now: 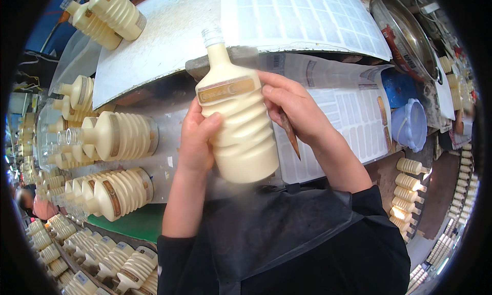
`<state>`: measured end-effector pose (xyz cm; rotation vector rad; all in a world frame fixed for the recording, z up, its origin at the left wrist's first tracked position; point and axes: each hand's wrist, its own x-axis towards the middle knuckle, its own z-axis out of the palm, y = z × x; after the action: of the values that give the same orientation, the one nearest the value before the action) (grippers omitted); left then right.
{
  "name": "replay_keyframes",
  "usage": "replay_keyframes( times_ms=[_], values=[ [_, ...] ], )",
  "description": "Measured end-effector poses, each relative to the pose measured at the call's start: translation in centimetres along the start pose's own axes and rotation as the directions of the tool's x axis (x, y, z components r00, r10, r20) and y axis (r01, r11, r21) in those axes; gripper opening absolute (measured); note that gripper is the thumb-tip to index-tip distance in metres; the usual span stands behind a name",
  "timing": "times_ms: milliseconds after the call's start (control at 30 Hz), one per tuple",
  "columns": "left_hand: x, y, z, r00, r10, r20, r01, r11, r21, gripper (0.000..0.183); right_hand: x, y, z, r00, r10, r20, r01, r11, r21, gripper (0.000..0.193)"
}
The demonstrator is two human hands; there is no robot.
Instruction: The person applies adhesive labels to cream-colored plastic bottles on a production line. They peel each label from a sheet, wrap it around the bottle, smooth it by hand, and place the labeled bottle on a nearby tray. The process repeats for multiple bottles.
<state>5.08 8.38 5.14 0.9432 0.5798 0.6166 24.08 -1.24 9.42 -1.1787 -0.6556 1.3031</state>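
A cream-coloured bottle [237, 136] with spiral ridges and a clear threaded neck is held up in front of me, neck pointing away. A gold-brown label band [228, 90] runs across its shoulder. My left hand [197, 133] grips its left side, thumb on the front below the label. At the upper right side, my right hand [292, 103] presses its thumb and index finger near the label's end. Tucked in that same hand is a thin brown pointed tool [291, 136], tip downward; its exact kind I cannot make out. The bottle's back is hidden.
Sheets of pale labels [302, 18] lie on the white board at the back, with another sheet [343, 116] at right. Similar bottles [115, 136] stand in rows at left. A lavender bucket [410, 126] and a metal basin [405, 31] stand at the right.
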Motion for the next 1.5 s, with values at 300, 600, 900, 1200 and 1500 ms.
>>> replay_keyframes(
  times_ms=[300, 600, 900, 1200, 1500],
  values=[
    [1.7, 1.1, 0.4, 0.999, -0.034, -0.029, 0.031, 0.996, -0.089, 0.057, 1.9, 0.7, -1.2, 0.996, -0.077, -0.053, 0.060, 0.961, -0.269, 0.049],
    [2.2, 0.3, 1.2, 0.992, -0.009, -0.123, 0.009, 1.000, 0.002, 0.049, 2.3, 0.9, -0.3, 0.992, -0.057, -0.109, 0.030, 0.972, -0.231, 0.041],
    [2.2, 0.1, 1.0, 0.991, 0.006, -0.133, -0.002, 1.000, 0.025, 0.051, 2.2, 0.9, 0.2, 0.991, -0.042, -0.129, 0.016, 0.979, -0.201, 0.041],
    [2.4, 0.7, 0.8, 0.992, -0.068, -0.109, 0.048, 0.983, -0.175, 0.066, 2.1, 1.0, -0.8, 0.995, -0.054, -0.089, 0.033, 0.976, -0.217, 0.049],
    [2.7, 0.3, 1.1, 0.994, -0.034, -0.105, 0.033, 0.999, -0.018, 0.059, 2.4, 1.8, -0.3, 0.988, -0.071, -0.135, 0.053, 0.990, -0.132, 0.041]
  ],
)
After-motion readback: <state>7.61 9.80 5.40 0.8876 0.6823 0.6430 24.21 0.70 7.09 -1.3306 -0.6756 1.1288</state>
